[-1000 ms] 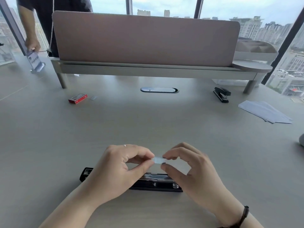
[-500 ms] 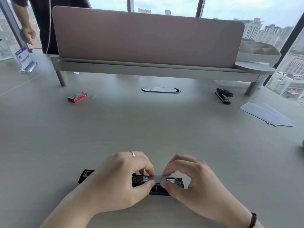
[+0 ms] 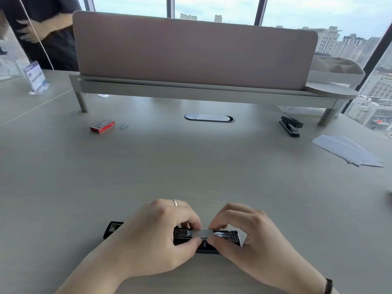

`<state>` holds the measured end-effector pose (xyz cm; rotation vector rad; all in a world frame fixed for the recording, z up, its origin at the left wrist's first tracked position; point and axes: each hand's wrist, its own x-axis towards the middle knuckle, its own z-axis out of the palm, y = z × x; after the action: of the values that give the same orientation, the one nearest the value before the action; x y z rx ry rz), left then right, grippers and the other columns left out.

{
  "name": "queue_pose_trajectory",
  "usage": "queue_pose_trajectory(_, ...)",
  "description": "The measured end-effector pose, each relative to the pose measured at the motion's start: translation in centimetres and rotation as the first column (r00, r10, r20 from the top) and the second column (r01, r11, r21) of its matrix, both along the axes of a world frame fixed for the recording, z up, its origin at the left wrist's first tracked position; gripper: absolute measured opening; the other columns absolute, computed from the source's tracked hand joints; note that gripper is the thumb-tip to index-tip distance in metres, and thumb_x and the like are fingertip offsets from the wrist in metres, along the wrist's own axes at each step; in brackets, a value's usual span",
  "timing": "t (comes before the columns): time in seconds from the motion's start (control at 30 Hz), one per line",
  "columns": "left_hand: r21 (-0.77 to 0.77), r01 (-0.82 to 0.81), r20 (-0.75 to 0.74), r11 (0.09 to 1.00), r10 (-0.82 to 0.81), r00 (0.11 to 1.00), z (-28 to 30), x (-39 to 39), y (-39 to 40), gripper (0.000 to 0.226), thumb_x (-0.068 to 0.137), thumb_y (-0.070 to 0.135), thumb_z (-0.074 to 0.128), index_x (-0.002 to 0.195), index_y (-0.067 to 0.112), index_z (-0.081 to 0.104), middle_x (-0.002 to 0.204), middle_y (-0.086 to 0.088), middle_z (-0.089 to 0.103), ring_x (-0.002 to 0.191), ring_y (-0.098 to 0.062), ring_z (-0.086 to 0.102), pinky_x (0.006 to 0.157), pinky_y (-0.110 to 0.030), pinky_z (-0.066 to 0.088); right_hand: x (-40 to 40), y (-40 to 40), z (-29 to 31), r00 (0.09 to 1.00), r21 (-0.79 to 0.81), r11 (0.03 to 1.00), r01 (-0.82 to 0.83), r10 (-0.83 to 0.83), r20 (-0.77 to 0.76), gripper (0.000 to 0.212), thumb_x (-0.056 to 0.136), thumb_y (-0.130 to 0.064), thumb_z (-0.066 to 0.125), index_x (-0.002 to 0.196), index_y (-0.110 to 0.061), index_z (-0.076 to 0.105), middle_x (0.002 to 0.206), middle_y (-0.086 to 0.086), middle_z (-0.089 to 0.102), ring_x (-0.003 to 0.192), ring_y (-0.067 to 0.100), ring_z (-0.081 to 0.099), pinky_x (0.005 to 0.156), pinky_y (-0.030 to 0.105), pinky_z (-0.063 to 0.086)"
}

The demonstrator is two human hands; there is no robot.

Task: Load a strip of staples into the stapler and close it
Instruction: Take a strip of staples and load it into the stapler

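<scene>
A black stapler (image 3: 224, 236) lies flat and opened out along the near edge of the table, its metal staple channel facing up. A short silver strip of staples (image 3: 204, 232) rests on that channel. My left hand (image 3: 157, 236) pinches the strip's left end between thumb and fingers. My right hand (image 3: 250, 236) pinches its right end in the same way. The left hand hides the stapler's middle; only the black tip (image 3: 113, 227) of its opened top shows to the left.
A red staple box (image 3: 102, 126) and a loose staple strip (image 3: 123, 126) lie far left. A second black stapler (image 3: 290, 126) and white sheets of paper (image 3: 347, 150) lie far right. A desk divider (image 3: 191, 54) stands behind; a person (image 3: 42, 32) stands beyond it.
Both hands came down with the staple strip from above the stapler onto its open channel. The person behind the divider drew a hand back from the sign.
</scene>
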<state>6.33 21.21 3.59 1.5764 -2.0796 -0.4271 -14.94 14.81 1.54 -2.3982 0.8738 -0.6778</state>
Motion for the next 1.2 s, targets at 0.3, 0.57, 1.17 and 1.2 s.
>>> queue_pose_trajectory(0.3, 0.014, 0.007, -0.024, 1.0, -0.007, 1.0, -0.3, 0.2, -0.1, 0.018, 0.078, 0.04, 0.071, 0.095, 0.033, 0.071, 0.081, 0.029, 0.067, 0.082, 0.01, 0.063, 0.071, -0.001, 0.042, 0.1, -0.1, 0.0, 1.0, -0.019, 1.0, 0.006, -0.006, -0.003, 0.011, 0.081, -0.041, 0.07, 0.087, -0.032, 0.072, 0.084, -0.017, 0.068, 0.085, 0.006, 0.064, 0.075, 0.02, 0.049)
queue_pose_trajectory(0.57, 0.009, 0.007, -0.018, 1.0, -0.006, 1.0, -0.2, 0.2, -0.1, 0.01, 0.083, 0.039, 0.07, 0.087, 0.029, 0.07, 0.08, 0.017, 0.07, 0.072, 0.0, 0.061, 0.059, -0.008, 0.043, 0.3, 0.0, -0.1, 1.0, 0.002, 1.0, 0.018, -0.018, 0.001, 0.013, 0.079, -0.042, 0.07, 0.086, -0.032, 0.072, 0.081, -0.014, 0.067, 0.082, 0.008, 0.064, 0.072, 0.022, 0.049)
queue_pose_trajectory(1.17, -0.081, -0.023, 0.199, 0.996, 0.039, 0.979, -0.7, 1.4, 0.8, 0.016, 0.075, 0.052, 0.065, 0.08, 0.037, 0.062, 0.076, 0.021, 0.068, 0.061, -0.002, 0.058, 0.055, -0.02, 0.05, -0.4, -1.0, 0.1, 0.988, 0.212, 0.972, 0.102, -0.074, -0.139, 0.028, 0.066, -0.046, 0.081, 0.09, -0.035, 0.072, 0.094, -0.014, 0.066, 0.081, 0.007, 0.063, 0.069, 0.022, 0.05)
queue_pose_trajectory(1.2, -0.092, -0.012, 0.213, 0.996, 0.031, 0.977, -0.6, 1.2, 0.9, 0.014, 0.076, 0.051, 0.065, 0.082, 0.038, 0.063, 0.078, 0.022, 0.067, 0.063, -0.001, 0.059, 0.057, -0.022, 0.052, -0.4, -0.9, 0.1, 0.988, 0.214, 0.971, 0.103, -0.074, -0.137, 0.027, 0.066, -0.046, 0.081, 0.089, -0.034, 0.072, 0.094, -0.013, 0.066, 0.081, 0.007, 0.062, 0.069, 0.023, 0.05)
